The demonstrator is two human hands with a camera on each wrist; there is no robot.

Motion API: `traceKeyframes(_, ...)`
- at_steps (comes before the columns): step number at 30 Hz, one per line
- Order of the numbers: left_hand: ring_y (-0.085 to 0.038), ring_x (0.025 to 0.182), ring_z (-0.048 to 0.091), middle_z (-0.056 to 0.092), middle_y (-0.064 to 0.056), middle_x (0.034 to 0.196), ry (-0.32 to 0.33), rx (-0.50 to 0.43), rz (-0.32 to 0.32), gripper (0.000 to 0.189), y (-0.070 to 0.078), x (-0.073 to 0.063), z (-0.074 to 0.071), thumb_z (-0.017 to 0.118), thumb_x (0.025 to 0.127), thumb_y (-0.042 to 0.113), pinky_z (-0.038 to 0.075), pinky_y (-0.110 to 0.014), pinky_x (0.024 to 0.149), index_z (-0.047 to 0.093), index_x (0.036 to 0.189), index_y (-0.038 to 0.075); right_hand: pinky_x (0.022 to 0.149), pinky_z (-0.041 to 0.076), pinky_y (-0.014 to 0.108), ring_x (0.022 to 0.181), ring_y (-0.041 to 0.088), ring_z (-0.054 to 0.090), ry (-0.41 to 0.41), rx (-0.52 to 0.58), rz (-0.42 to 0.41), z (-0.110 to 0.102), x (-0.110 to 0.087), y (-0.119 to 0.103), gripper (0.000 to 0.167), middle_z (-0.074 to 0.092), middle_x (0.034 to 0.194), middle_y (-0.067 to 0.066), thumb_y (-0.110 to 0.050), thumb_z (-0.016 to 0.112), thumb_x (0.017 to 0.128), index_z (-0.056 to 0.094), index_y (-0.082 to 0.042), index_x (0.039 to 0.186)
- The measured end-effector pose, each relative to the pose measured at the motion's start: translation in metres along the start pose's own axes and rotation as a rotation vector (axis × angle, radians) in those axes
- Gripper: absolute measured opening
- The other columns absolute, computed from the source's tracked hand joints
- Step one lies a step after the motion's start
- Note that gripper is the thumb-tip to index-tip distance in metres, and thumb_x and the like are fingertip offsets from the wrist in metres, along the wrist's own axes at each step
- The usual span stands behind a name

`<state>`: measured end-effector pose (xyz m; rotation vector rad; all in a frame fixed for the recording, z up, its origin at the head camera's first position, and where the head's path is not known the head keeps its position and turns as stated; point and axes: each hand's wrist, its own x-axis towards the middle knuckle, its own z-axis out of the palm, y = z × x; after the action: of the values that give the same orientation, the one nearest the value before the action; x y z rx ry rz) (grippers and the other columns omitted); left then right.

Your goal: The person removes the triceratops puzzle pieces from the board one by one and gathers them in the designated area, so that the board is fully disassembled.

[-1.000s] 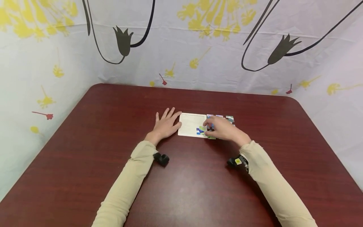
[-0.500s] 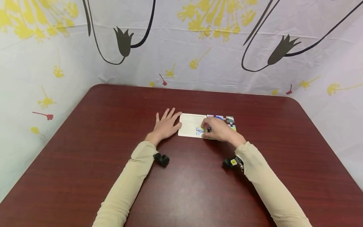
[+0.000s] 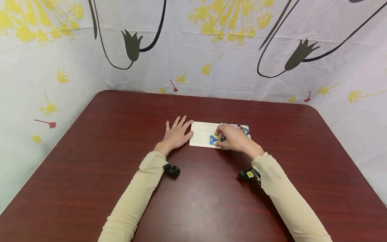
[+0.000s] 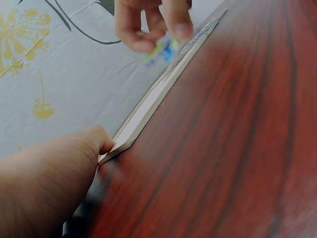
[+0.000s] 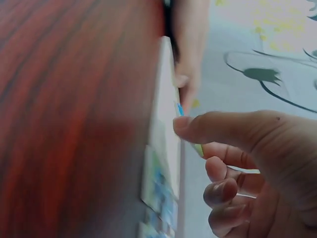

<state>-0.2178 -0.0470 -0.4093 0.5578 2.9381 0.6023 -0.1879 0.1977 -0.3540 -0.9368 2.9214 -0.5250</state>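
My left hand (image 3: 176,135) lies on the table with its fingers spread, thumb and fingertip against the left edge of a pale wooden puzzle tray (image 3: 201,132). In my right hand (image 3: 237,138) a blue and green jigsaw piece (image 3: 213,139) is pinched between thumb and fingers. The left wrist view has this piece (image 4: 166,51) held up over the far part of the tray, tilted and blurred. Just right of the tray, partly hidden beneath my right hand, lie several more jigsaw pieces (image 3: 245,128).
The dark red wooden table (image 3: 193,195) reaches out on all sides of the tray. Behind it hangs a white cloth (image 3: 169,43) printed with flowers. A small black camera (image 3: 171,170) sits at the left wrist, and another camera (image 3: 245,174) at the right.
My right hand has shifted slightly left with the jigsaw piece, which has changed its tilt, its colours paling and then darkening again. My left hand has stayed at the tray's edge.
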Motion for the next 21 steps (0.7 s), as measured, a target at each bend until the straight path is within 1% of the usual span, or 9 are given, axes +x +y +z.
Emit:
traceKeyframes(3, -0.025, 0.141, 0.002, 0.011, -0.004, 0.155, -0.001, -0.001, 0.004, 0.056, -0.001, 0.0, 0.001, 0.036, 0.097, 0.046, -0.005, -0.058, 0.105, 0.026, 0.149, 0.026, 0.069, 0.044, 0.036, 0.076, 0.023, 0.055, 0.044, 0.007, -0.012, -0.012, -0.011, 0.007, 0.029, 0.058, 0.083, 0.007, -0.017, 0.077, 0.073, 0.06, -0.003, 0.092)
traceKeyframes(6, -0.024, 0.141, 0.002, 0.011, -0.004, 0.155, -0.001, -0.001, 0.006, 0.056, -0.001, 0.001, 0.003, 0.035, 0.097, 0.046, -0.005, -0.058, 0.105, 0.026, 0.149, 0.027, 0.066, 0.044, 0.036, 0.074, 0.023, 0.055, 0.064, 0.005, -0.001, -0.024, -0.029, 0.02, 0.027, 0.059, 0.082, 0.008, -0.017, 0.076, 0.074, 0.06, -0.003, 0.092)
traceKeyframes(10, -0.024, 0.141, 0.002, 0.011, -0.004, 0.155, -0.007, 0.0, 0.005, 0.056, -0.001, 0.002, 0.003, 0.035, 0.097, 0.046, -0.005, -0.058, 0.105, 0.026, 0.149, 0.027, 0.064, 0.043, 0.035, 0.071, 0.019, 0.052, 0.051, 0.018, 0.073, -0.032, -0.056, 0.042, 0.026, 0.058, 0.081, 0.006, -0.016, 0.077, 0.076, 0.06, -0.005, 0.093)
traceKeyframes(14, -0.025, 0.141, 0.002, 0.011, -0.004, 0.155, -0.007, -0.003, 0.009, 0.056, 0.001, 0.001, 0.001, 0.036, 0.097, 0.045, -0.005, -0.059, 0.105, 0.026, 0.149, 0.026, 0.064, 0.042, 0.034, 0.069, 0.016, 0.049, 0.028, 0.051, 0.148, -0.033, -0.079, 0.058, 0.027, 0.056, 0.078, 0.002, -0.016, 0.077, 0.076, 0.061, -0.005, 0.094)
traceKeyframes(17, -0.026, 0.141, 0.003, 0.011, -0.005, 0.155, 0.0, -0.003, 0.016, 0.056, 0.001, 0.0, 0.0, 0.036, 0.097, 0.044, -0.004, -0.06, 0.104, 0.027, 0.148, 0.025, 0.062, 0.041, 0.033, 0.067, 0.015, 0.047, 0.008, 0.075, 0.182, -0.032, -0.087, 0.066, 0.028, 0.054, 0.078, 0.001, -0.018, 0.077, 0.077, 0.06, -0.004, 0.095)
traceKeyframes(21, -0.026, 0.141, 0.003, 0.012, -0.005, 0.155, 0.002, 0.001, 0.014, 0.056, 0.0, 0.0, 0.001, 0.037, 0.097, 0.044, -0.004, -0.06, 0.104, 0.027, 0.148, 0.025, 0.061, 0.04, 0.032, 0.066, 0.015, 0.046, -0.019, 0.097, 0.197, -0.03, -0.09, 0.072, 0.029, 0.054, 0.079, 0.002, -0.019, 0.076, 0.078, 0.06, -0.003, 0.096)
